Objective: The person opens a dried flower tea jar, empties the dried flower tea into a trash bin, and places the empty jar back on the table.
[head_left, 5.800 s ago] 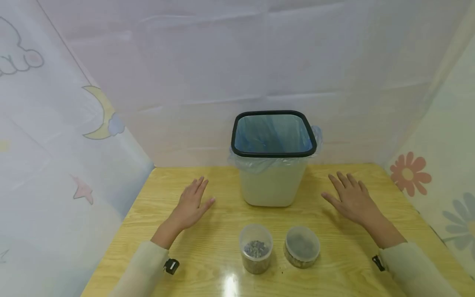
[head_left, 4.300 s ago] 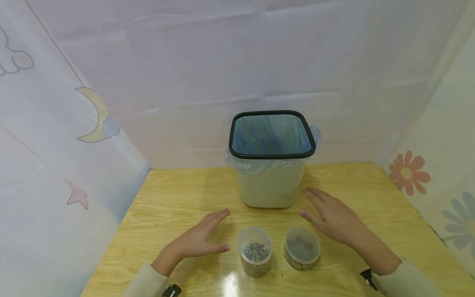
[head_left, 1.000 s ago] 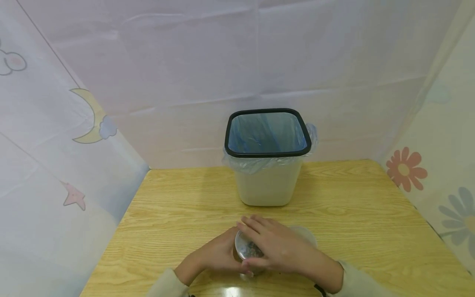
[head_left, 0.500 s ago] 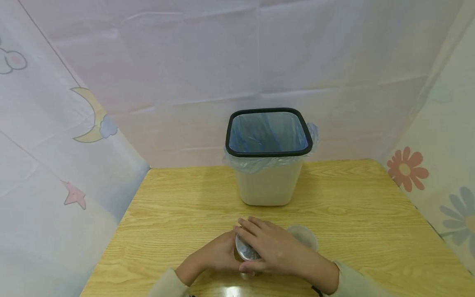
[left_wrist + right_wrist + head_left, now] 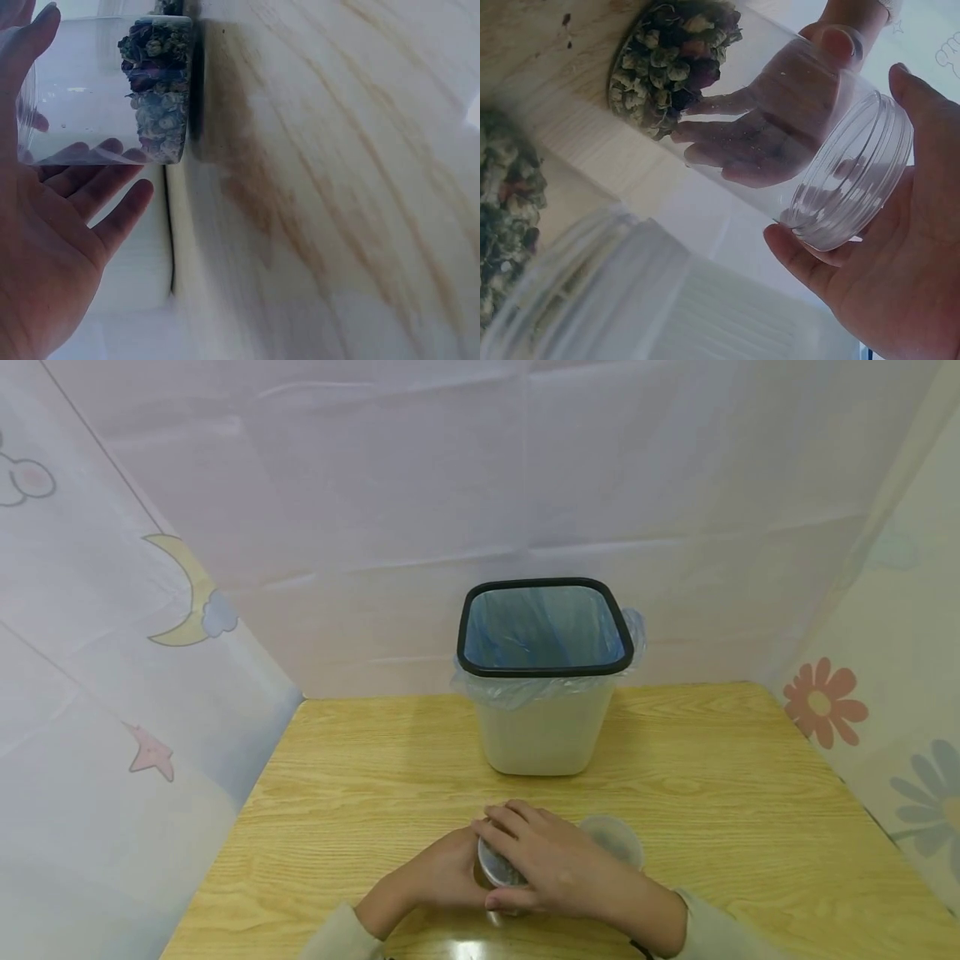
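A clear plastic jar (image 5: 742, 97) with dried flower buds (image 5: 667, 67) at its bottom stands upright on the table. My left hand (image 5: 450, 870) holds the jar's side, its fingers curving round behind the wall in the left wrist view. From above, my right hand (image 5: 558, 864) grips the jar's clear screw lid (image 5: 855, 176), with thumb and fingers on opposite sides of the rim. Close beside on the right is a second, shorter jar (image 5: 613, 839), partly hidden by my right hand; more dried buds show through its wall in the right wrist view.
A white bin (image 5: 543, 735) with a black rim and a blue-tinted plastic liner stands behind the jars. The wooden table (image 5: 360, 768) meets cloth-covered walls (image 5: 375, 527) at the back and both sides. Small dark crumbs (image 5: 566, 22) lie on the tabletop.
Earlier, my hands were apart and open over the table. They moved inward, the left onto the jar's side, the right onto its lid. Over the last half second they barely shift.
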